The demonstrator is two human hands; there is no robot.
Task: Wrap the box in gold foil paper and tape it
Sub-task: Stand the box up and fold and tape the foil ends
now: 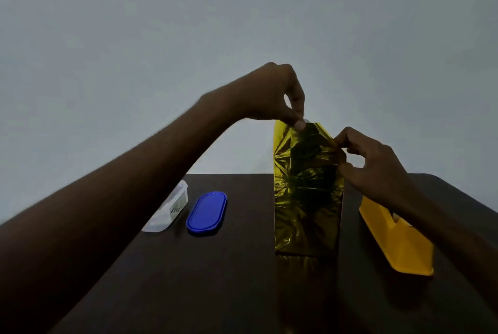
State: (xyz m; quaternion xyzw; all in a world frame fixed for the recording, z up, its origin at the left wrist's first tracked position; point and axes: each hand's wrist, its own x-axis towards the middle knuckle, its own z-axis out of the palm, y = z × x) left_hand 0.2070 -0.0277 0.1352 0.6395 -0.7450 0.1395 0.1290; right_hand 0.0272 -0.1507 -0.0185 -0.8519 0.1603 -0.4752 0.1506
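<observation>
Foil-wrapped box stands upright on the dark table. I see left hand and right hand pinching the gold foil at 2 top corners. Thin, slippery, tears easily: grip folds, not faces.

Dark table, plain grey wall, dim light.

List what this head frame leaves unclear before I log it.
- Box: fully hidden under the foil.
- Tape: none visible; the right hand and forearm cover part of the yellow holder.
- Clear tub: label too small and dim to read.
- Left hand: pinches the foil's top; fingertip blurred.
</observation>
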